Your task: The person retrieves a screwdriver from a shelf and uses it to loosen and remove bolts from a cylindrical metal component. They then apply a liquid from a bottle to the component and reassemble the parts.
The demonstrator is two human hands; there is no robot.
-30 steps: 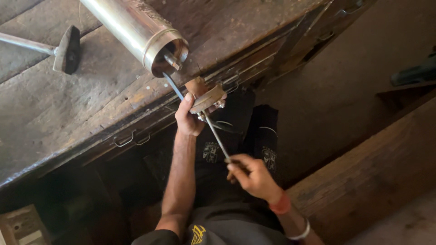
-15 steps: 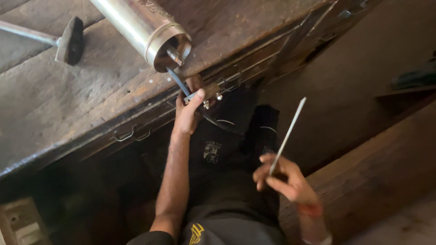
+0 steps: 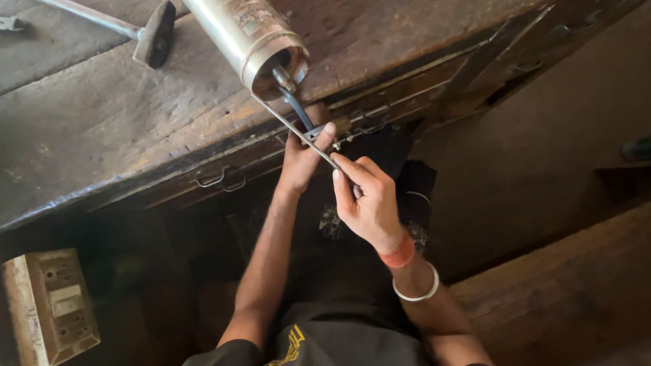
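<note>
Worn wooden counter (image 3: 135, 129), dark and scarred; a metal cylinder (image 3: 247, 37) lies on it, tilted, its open end (image 3: 281, 68) overhanging the front edge; a short bolt-like stub shows inside that mouth.

A thin metal rod (image 3: 298, 132) runs from the cylinder's rim down and right; right hand (image 3: 369, 203) pinches its lower end, fingers (image 3: 349, 166) closed on the rod between thumb and forefinger; rest of the hand curled loosely.

Left hand (image 3: 302, 159) is just below the cylinder's mouth, touching the counter's front edge; its fingers are closed around a small dark bracket (image 3: 305, 125) that hangs from the mouth, thumb pressed on top; what else lies under the palm cannot be told. The two hands are just beside each other, the rod crossing over the left thumb.

Right wrist carries an orange band (image 3: 399, 254) and a pale bangle (image 3: 417, 288).

Hammer (image 3: 152, 37) rests on the counter well to the left of the cylinder, head toward the edge; a beige socket box (image 3: 54, 305) sits low at left, below the counter; metal drawer pulls (image 3: 217, 181) on the counter's front.
</note>
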